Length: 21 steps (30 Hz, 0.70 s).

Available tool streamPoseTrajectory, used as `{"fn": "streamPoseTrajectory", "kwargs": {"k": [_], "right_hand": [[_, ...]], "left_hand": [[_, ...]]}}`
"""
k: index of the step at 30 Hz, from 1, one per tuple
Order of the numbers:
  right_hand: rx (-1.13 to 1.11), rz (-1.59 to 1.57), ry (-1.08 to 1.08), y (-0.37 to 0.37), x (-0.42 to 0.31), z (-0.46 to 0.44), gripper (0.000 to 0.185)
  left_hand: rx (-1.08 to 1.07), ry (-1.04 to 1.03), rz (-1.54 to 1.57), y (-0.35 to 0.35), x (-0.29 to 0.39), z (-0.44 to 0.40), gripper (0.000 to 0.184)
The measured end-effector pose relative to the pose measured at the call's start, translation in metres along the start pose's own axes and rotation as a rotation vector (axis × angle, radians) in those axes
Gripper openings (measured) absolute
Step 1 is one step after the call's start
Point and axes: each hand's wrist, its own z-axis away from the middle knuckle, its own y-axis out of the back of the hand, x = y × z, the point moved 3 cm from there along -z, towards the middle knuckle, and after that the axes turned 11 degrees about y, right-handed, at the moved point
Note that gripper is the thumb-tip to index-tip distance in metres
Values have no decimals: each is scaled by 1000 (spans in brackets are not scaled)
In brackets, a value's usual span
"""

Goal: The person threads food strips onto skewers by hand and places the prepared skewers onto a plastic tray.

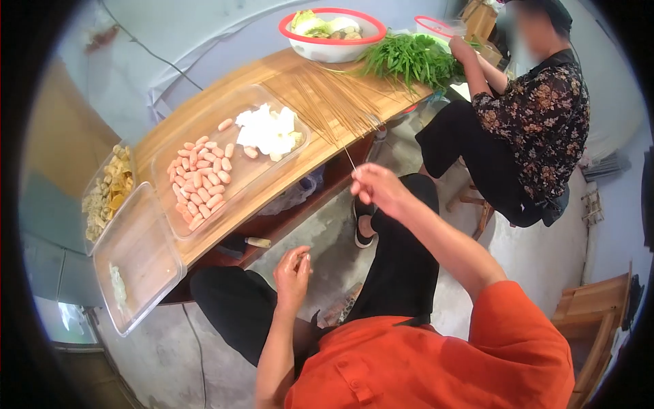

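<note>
My right hand [379, 188] pinches one end of a thin bamboo skewer [349, 158] just off the table's front edge. Many more skewers [320, 102] lie loosely across the table beyond it. Over my lap, my left hand [293, 275] is closed with its fingers curled; I cannot make out whether anything is in it. Small pink sausages [201, 174] lie in a heap in a clear plastic tray [262, 178]. Flat white pieces [267, 131] are piled at the tray's right end, with a couple of sausages beside them.
A clear container [139, 255] with a pale strip overhangs the table's left end; another box [109, 194] holds yellowish pieces. Farther back are a red-rimmed bowl [332, 46] of vegetables and leafy greens [412, 60]. Another person [528, 116] sits at the right, hands near the greens.
</note>
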Motion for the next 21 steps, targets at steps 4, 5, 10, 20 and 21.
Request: {"fn": "streamPoseTrajectory", "kwargs": {"k": [4,5,10,20,21], "right_hand": [[-162,168,-13,-37,1,73,17],[-197,194,-44,-45,2,87,18],[-358,202,-90,-66,22,121,13],[-556,501,85,-75,29,113,13],[-576,531,140,-78,27,110,15]], "left_hand": [[-63,79,351,17,69,-29,22],[-69,52,457,22,80,-38,31],[137,29,605,55,130,-53,43],[175,-67,725,82,143,-23,35],[154,-100,731,82,145,-21,34]]}}
